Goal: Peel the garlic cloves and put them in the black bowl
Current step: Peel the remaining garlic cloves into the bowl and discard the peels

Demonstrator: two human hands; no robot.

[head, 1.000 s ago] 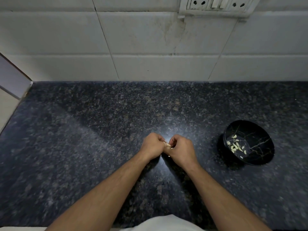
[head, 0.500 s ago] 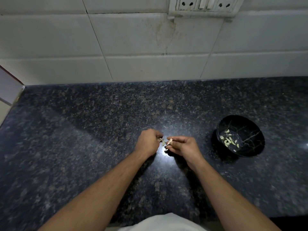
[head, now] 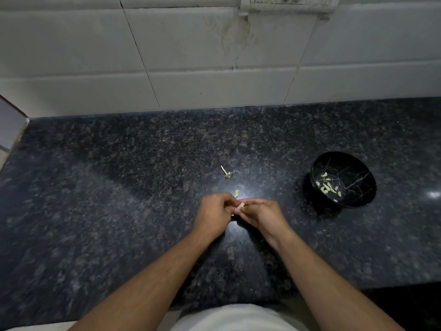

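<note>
Both hands, left hand (head: 216, 211) and right hand (head: 261, 215), pinch one garlic clove (head: 241, 206) between fingertips; light, slippery, papery skin: grip the ends.

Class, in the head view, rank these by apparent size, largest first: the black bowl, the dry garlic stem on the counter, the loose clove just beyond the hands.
1. black bowl
2. dry garlic stem
3. loose clove, looks only slightly smaller than the stem.

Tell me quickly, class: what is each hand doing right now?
Left hand: fingers curled, pinching the garlic clove.
Right hand: fingers curled, pinching the same garlic clove.
</note>
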